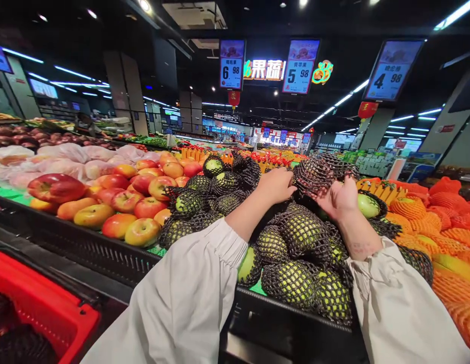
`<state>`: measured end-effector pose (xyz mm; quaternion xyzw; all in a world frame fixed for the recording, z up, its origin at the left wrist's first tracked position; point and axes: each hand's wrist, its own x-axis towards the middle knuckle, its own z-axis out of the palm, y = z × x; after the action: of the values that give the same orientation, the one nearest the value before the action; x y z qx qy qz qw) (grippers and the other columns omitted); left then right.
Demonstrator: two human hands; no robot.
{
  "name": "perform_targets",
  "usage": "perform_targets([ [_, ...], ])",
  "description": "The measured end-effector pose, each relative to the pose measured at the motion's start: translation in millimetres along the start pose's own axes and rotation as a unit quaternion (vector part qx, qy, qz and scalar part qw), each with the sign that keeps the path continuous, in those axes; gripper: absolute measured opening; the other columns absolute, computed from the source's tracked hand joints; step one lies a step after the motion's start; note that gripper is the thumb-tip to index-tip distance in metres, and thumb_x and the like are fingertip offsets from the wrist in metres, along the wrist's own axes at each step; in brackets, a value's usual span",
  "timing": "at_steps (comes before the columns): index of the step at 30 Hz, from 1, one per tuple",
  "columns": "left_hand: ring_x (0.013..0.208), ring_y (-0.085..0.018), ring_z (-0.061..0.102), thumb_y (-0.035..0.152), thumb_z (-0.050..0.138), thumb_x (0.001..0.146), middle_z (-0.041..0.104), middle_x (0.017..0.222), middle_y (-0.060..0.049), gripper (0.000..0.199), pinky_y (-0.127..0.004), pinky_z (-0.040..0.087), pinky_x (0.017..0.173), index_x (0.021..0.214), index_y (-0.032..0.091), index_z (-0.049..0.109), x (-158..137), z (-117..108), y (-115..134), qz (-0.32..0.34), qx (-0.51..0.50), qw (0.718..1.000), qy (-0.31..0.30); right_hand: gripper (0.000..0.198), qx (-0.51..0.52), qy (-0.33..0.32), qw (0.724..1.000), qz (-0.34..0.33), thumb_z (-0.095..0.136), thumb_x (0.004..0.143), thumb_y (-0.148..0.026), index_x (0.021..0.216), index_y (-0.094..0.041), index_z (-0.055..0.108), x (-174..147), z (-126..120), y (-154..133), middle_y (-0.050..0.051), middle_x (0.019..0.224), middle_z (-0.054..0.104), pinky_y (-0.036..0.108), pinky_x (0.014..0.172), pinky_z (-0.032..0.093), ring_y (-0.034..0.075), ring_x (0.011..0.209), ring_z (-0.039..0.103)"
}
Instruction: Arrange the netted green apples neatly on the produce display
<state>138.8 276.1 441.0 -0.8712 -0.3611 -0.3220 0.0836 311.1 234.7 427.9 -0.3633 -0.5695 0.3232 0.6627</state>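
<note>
A dark reddish fruit in a black foam net is between my two hands, above a pile of green apples in black foam nets. My left hand is closed at its left side, with most of the fingertips hidden. From below and the right, my right hand grips the netted fruit, thumb raised. One green apple with its net partly open lies just right of my right wrist. Another partly bare green apple rests at the front, beside my left cuff.
Red and yellow apples fill the left of the stand, with plastic-wrapped fruit behind. Orange-netted fruit is heaped at the right. A black ridged edge runs along the front. A red basket holding dark netted items stands lower left. Price signs hang overhead.
</note>
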Motion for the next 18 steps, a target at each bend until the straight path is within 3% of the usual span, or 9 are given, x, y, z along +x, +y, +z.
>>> perform_targets([
  [3,0.104,-0.038,0.066,0.058,0.069,0.078,0.071,0.099,-0.018,0.043,-0.05,0.052,0.09,0.083,0.016,0.071,-5,-31,-16,-0.168,0.029,0.985,-0.028,0.074,-0.028,0.036,0.999,0.005,0.035,0.066,-0.088,0.099,-0.027,0.057,4,-7,2,0.008,0.086,0.069,0.045,0.068,0.056,0.027,0.077,0.067],
  [6,0.095,-0.041,0.069,0.06,0.087,0.052,0.072,0.082,-0.016,0.049,-0.053,0.054,0.087,0.071,0.017,0.072,-11,-40,-37,-0.28,-0.002,0.942,-0.187,0.074,-0.055,0.063,0.996,0.006,0.035,0.064,-0.088,0.1,-0.027,0.056,9,-12,3,0.009,0.087,0.068,0.044,0.065,0.056,0.026,0.071,0.066],
  [9,0.078,-0.038,0.071,0.049,0.09,0.048,0.07,0.063,-0.011,0.038,-0.053,0.058,0.075,0.063,0.02,0.071,-11,-24,-44,-0.286,-0.039,0.879,-0.379,0.07,-0.077,0.081,0.994,0.004,0.03,0.067,-0.084,0.099,-0.027,0.057,10,-16,5,0.011,0.09,0.068,0.043,0.063,0.055,0.026,0.07,0.066],
  [11,0.075,-0.037,0.071,0.036,0.09,0.051,0.068,0.059,-0.009,0.025,-0.052,0.058,0.074,0.061,0.021,0.071,-8,-10,-40,-0.262,-0.007,0.869,-0.42,0.065,-0.062,0.101,0.993,0.011,0.032,0.069,-0.08,0.098,-0.028,0.058,10,-18,5,0.012,0.096,0.069,0.043,0.063,0.056,0.027,0.073,0.067],
  [14,0.081,-0.036,0.072,0.021,0.087,0.054,0.07,0.065,-0.009,0.018,-0.049,0.057,0.082,0.064,0.02,0.072,-4,-4,-34,-0.215,0.018,0.91,-0.353,0.059,-0.013,0.131,0.991,0.008,0.037,0.069,-0.075,0.099,-0.029,0.059,8,-17,3,0.011,0.102,0.068,0.044,0.061,0.057,0.028,0.077,0.068],
  [16,0.089,-0.037,0.071,0.024,0.084,0.06,0.073,0.079,-0.013,0.019,-0.05,0.056,0.086,0.075,0.017,0.074,-2,-8,-37,-0.182,-0.009,0.956,-0.231,0.057,-0.001,0.144,0.989,-0.012,0.039,0.069,-0.075,0.098,-0.031,0.06,7,-16,2,0.009,0.101,0.068,0.045,0.059,0.058,0.029,0.078,0.068],
  [18,0.098,-0.038,0.069,0.029,0.077,0.071,0.073,0.096,-0.017,0.025,-0.05,0.055,0.087,0.091,0.015,0.073,1,-12,-45,-0.171,-0.041,0.983,-0.059,0.057,-0.014,0.143,0.989,-0.044,0.038,0.07,-0.077,0.096,-0.031,0.061,7,-16,1,0.009,0.096,0.068,0.046,0.058,0.058,0.029,0.079,0.068],
])
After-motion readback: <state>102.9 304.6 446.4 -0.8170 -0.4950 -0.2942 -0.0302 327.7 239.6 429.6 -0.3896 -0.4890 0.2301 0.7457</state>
